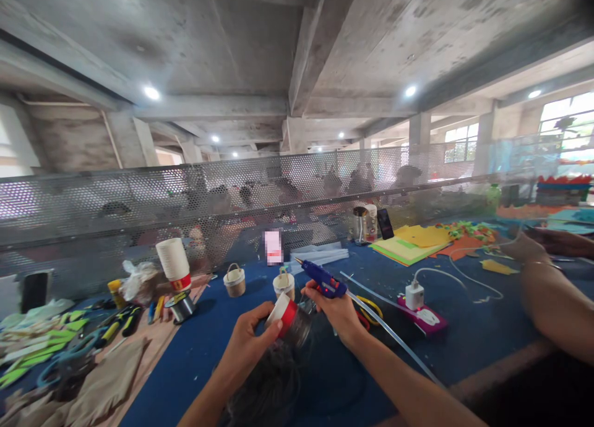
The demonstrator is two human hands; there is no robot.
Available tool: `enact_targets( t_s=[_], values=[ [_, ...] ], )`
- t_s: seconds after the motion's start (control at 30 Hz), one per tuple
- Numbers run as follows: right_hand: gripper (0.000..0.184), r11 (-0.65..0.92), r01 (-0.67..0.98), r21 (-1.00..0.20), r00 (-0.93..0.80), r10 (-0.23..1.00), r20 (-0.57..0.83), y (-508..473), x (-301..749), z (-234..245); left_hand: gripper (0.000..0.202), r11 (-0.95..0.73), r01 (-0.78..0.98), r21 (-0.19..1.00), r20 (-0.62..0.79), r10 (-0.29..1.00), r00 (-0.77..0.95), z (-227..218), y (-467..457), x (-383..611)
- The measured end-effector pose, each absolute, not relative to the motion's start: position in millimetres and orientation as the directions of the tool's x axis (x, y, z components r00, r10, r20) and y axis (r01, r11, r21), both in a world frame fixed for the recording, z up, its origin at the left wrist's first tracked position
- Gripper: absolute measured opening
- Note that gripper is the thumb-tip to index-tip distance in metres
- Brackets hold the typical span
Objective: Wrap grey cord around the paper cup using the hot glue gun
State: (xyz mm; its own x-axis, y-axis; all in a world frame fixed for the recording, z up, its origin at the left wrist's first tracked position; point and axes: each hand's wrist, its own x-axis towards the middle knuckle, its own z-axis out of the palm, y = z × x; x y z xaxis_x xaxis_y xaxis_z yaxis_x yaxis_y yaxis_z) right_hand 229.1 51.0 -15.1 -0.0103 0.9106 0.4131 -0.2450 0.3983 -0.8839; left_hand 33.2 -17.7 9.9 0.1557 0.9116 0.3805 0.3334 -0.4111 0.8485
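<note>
My left hand (248, 343) is closed around a small cup (288, 320) with a white rim, a red band and a dark body, held tilted above the blue mat (195, 365). Just to its right, my right hand (336, 309) grips a blue hot glue gun (323, 280), its nozzle pointing up and left, close to the cup. A clear glue stick (394, 337) trails from the back of the gun toward the lower right.
Two small finished baskets (234, 280) (284, 284) stand behind my hands. A stack of paper cups (174, 264), tools and scissors (116, 325) lie left. A charger and power strip (420, 309) sit right. Another person's arm (552, 297) reaches in at right. A perforated metal screen (185, 210) closes the back.
</note>
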Motion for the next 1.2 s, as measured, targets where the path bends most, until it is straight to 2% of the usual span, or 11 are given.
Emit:
enact_targets(
  t_s=[0.37,0.93,1.2],
  values=[
    [0.030,0.370,-0.322,-0.871,-0.027,0.916,0.399,44,232,-6,0.026,-0.399,0.330,0.855,0.382,0.917,0.119,9,-14,28],
    [0.031,0.363,-0.313,-0.878,-0.040,0.918,0.394,45,229,-10,0.030,-0.432,0.310,0.847,0.398,0.902,0.168,13,-18,30],
    [0.031,0.316,-0.300,-0.900,-0.058,0.936,0.348,43,228,-10,0.033,-0.423,0.288,0.859,0.393,0.906,0.159,11,-18,28]
  ],
)
